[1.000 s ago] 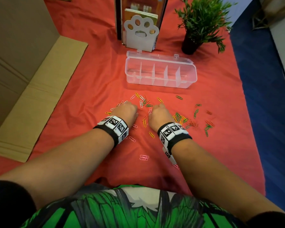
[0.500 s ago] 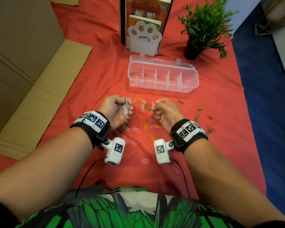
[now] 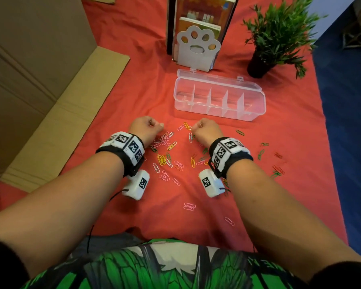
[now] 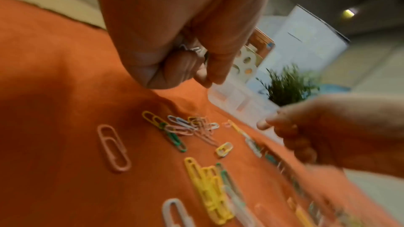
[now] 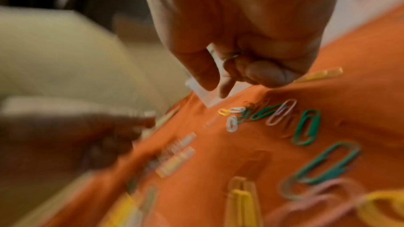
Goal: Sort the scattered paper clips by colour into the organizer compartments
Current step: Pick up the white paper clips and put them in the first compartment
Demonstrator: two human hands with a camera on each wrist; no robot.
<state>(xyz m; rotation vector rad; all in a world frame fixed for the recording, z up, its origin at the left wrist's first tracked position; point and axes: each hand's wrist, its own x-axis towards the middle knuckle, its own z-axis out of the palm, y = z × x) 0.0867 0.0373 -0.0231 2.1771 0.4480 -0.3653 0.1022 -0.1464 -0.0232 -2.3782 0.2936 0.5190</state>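
Paper clips in pink, white, yellow, green and red lie scattered on the red cloth, with a dense pink and white cluster [image 3: 165, 140] between my hands and more green ones [image 3: 261, 154] to the right. The clear organizer [image 3: 196, 110] stands open behind them, its compartments showing no clips. My left hand [image 3: 146, 128] is a fist gripping a bunch of white clips [image 4: 192, 50]. My right hand [image 3: 204, 130] is also curled, and a pale clip [image 5: 211, 50] shows pinched between its thumb and fingers. Both hands hover just short of the organizer [image 4: 236, 99].
A large cardboard box [image 3: 29, 80] lines the left side. Behind the organizer stand a white paw-shaped bookend with books [image 3: 198, 49] and a potted plant [image 3: 275, 38]. The red cloth ends at blue floor [image 3: 346, 122] on the right.
Both hands rose from lying on the clips, turned up holding white clips, then closed into fists and moved forward toward the organizer.
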